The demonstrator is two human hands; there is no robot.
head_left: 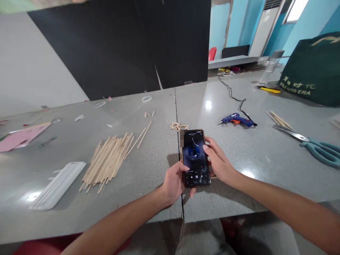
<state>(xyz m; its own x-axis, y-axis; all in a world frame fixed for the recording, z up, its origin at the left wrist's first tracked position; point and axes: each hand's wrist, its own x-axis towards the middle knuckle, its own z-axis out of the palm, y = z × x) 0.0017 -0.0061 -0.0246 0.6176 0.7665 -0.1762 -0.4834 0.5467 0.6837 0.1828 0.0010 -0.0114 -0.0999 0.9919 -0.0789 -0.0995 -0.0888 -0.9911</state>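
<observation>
A smartphone (195, 159) is held upright over the table's front part, its dark screen showing a music player with a pause button. My left hand (174, 180) grips its lower left side, the thumb lying over the screen's edge. On the other side my right hand (219, 161) holds the right edge, thumb near the screen; its other fingers are partly hidden behind the phone. Just beyond the phone's top lie small star-shaped stick pieces (179, 126), partly covered by it. To the left rests a pile of thin wooden sticks (107, 161).
A blue glue gun (236, 119) with a black cord lies right of the phone. Scissors (318, 147), more sticks (280, 119), a yellow cutter (269, 90) and a green bag (313, 71) are farther right. At left are a white packet (60, 184) and pink sheets (25, 136).
</observation>
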